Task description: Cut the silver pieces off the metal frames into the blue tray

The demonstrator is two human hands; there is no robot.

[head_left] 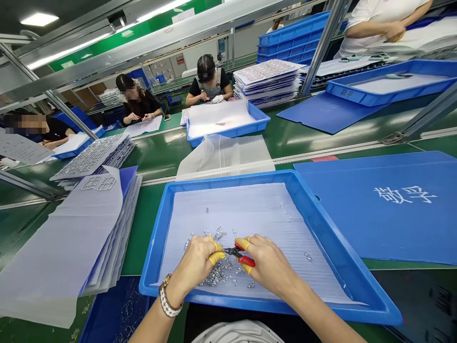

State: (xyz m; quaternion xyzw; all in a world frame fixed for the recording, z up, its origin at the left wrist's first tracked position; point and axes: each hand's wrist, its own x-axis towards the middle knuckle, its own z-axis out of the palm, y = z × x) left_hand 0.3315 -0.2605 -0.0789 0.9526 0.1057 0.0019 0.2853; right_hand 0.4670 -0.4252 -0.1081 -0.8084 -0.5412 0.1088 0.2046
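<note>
Head camera: A white-banded watch (166, 301) circled your left wrist as both your arms reached over a blue tray (332, 233) on the green bench (148, 209). Your right grip (266, 257) was closed around the red handles of a pair of pliers (236, 252), whose dark nose pointed at your left grip (196, 262). There, thumb and forefinger came near each other at the tool's tips; whether they pinched a piece could not be told. Yellow covers (216, 257) sheathed fingertips on both sides. Small silvery metal pieces (216, 275) lay heaped around your left fingers on the tray's white sheet (250, 205), a stray piece (309, 257) well apart at right. Layered sheets (82, 228) stood stacked to the left of the tray; a blue panel (403, 228) with white characters lay to its right. Beyond, translucent sheets (228, 157) spread before a second blue tray (252, 127). Farther back, seated co-workers (148, 102) bent over handwork near a tall stack of white sheets (267, 90), and blue crates (289, 45) rose behind it.
</note>
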